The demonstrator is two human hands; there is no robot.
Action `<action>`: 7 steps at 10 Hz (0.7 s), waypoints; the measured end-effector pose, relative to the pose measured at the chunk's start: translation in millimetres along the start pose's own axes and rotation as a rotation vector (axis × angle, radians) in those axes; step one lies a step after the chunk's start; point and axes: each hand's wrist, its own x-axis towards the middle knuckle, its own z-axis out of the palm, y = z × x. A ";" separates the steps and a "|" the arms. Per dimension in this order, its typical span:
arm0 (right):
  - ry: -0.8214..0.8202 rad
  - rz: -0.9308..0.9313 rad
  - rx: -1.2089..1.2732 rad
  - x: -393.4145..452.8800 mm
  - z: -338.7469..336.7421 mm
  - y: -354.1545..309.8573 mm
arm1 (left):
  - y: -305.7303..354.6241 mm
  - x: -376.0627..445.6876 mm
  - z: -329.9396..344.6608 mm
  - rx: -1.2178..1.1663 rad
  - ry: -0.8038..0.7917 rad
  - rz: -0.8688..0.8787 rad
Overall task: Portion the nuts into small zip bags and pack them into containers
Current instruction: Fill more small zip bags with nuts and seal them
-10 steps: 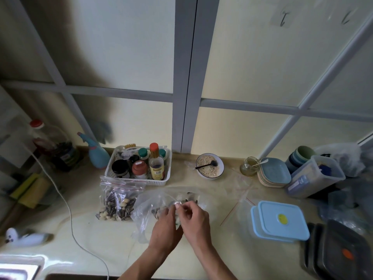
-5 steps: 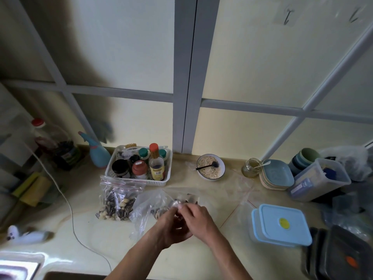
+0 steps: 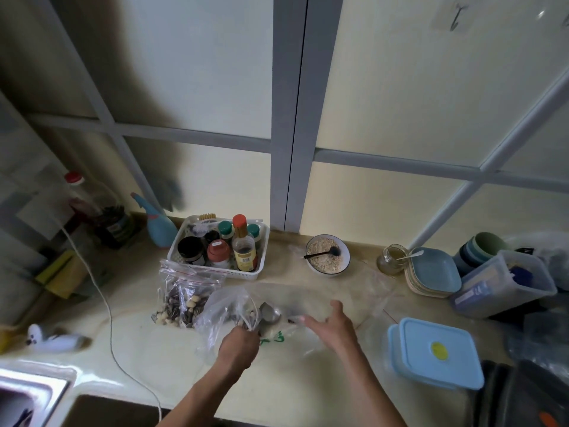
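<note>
My left hand [image 3: 238, 346] is closed on a clear plastic bag of nuts [image 3: 223, 309] and on the handle of a metal spoon [image 3: 268, 314] whose bowl sticks up beside it. My right hand [image 3: 331, 323] hovers open, fingers spread, over clear bags lying flat on the counter [image 3: 308, 300]. Filled small zip bags [image 3: 184, 295] of sunflower seeds and pale nuts lean against a white basket. A light blue lidded container [image 3: 435, 351] sits at the right.
A white basket [image 3: 246, 274] of jars and bottles stands behind the bags. A bowl of oats [image 3: 328, 255], a small jar [image 3: 392, 258], stacked blue plates [image 3: 434, 272], a clear tub [image 3: 505, 283] and dark containers [image 3: 529, 396] fill the right. A white cord [image 3: 104, 306] and sink [image 3: 27, 396] lie left.
My hands were together on the bag; now they have parted. The right hand has let go and moved right, open. The left keeps the bag, and the spoon has come into sight.
</note>
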 end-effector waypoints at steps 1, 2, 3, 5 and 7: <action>0.039 -0.072 -0.042 2.6 9.4 0.1 | 6.1 -2.9 -0.1 0.227 0.089 0.060; 0.164 -0.144 0.047 4.1 4.0 -7.8 | 10.4 -4.4 1.3 0.305 0.112 0.085; 0.236 -0.196 0.129 5.2 -5.8 -20.3 | 13.3 -4.3 2.5 0.346 0.123 0.107; 0.240 -0.291 0.163 1.1 -7.9 -38.6 | 18.2 4.5 1.4 0.363 0.086 0.098; 0.197 -0.367 0.200 -6.5 -7.1 -48.0 | 15.9 10.0 -6.2 0.314 0.015 0.076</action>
